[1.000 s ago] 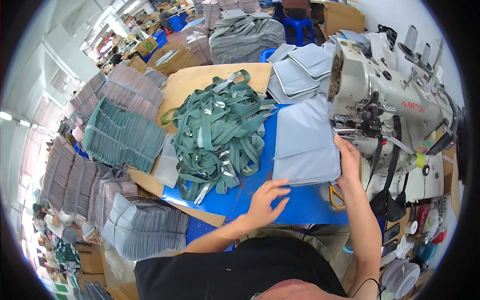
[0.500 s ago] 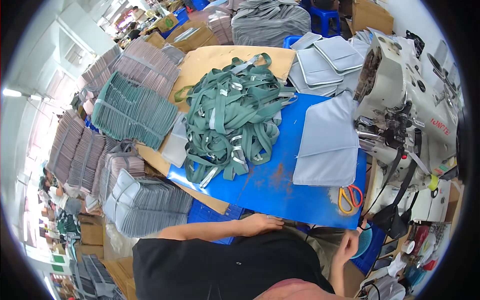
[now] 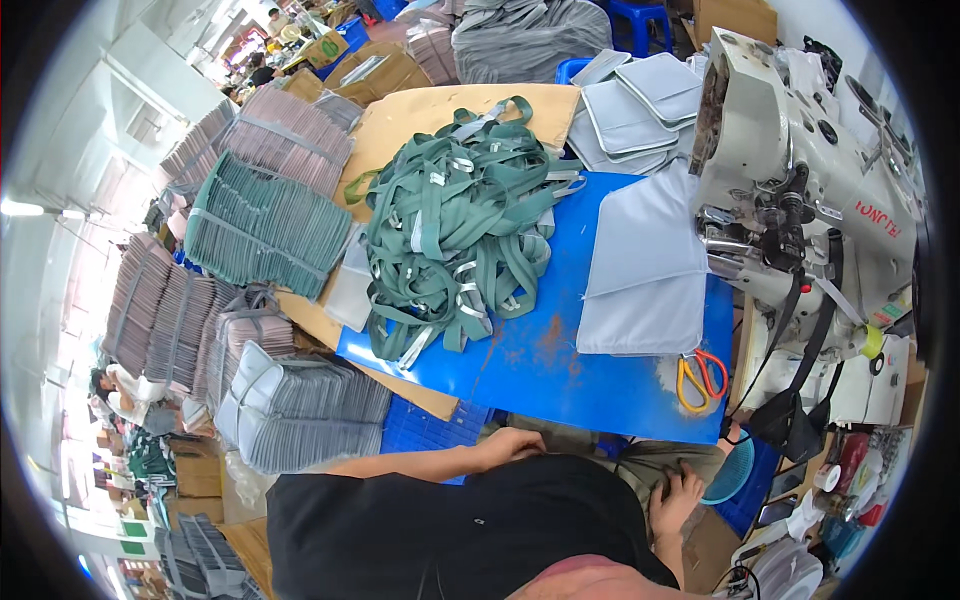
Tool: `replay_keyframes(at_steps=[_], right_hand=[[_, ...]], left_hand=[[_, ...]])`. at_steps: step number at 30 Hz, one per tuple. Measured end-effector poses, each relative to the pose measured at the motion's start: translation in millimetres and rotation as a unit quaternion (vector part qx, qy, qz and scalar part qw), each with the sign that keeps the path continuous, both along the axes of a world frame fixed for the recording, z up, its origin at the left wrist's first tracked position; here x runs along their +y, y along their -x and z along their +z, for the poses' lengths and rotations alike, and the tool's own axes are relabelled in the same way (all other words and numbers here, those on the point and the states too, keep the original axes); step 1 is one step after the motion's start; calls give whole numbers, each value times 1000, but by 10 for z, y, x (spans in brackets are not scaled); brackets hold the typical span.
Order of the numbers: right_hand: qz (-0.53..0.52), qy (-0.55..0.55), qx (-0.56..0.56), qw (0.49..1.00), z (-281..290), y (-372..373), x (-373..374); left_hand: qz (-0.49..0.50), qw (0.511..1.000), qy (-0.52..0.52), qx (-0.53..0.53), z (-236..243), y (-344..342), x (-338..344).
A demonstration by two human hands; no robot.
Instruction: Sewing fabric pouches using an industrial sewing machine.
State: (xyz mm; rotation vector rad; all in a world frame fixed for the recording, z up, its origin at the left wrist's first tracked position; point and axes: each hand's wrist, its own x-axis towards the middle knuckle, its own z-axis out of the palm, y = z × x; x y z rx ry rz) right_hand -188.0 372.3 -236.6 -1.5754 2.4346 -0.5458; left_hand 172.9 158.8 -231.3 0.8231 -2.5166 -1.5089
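My left hand rests at my lap, just below the table's near edge. Its fingers bend down and are mostly hidden, so their grip does not show. My right hand lies on the leg of my khaki trousers, fingers apart and holding nothing. Orange-and-red-handled scissors lie at the near right corner of the blue tabletop. Beyond them a light grey padded fabric panel reaches up against the sewing machine. A tangled heap of green straps with whitish ends covers the table's left half.
Tied stacks of green, pinkish and grey panels stand left of the table. More grey panels pile up at the back right. A turquoise basket sits below the right corner, and a black pouch hangs beside the machine.
My right hand has come down onto my trouser leg, its fingers now spread. My left hand has shifted slightly and its fingers bend more. The view has tilted a little; the table things stay put.
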Motion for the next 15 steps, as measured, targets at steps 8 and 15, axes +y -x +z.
replay_keyframes(at_steps=[8,15], right_hand=[[49,17,-110,993,44,-85,129],[-14,-93,-308,947,228,-214,418]], left_hand=[[10,994,-87,-64,-3,13,-40],[-127,963,236,22,-119,219,-153]])
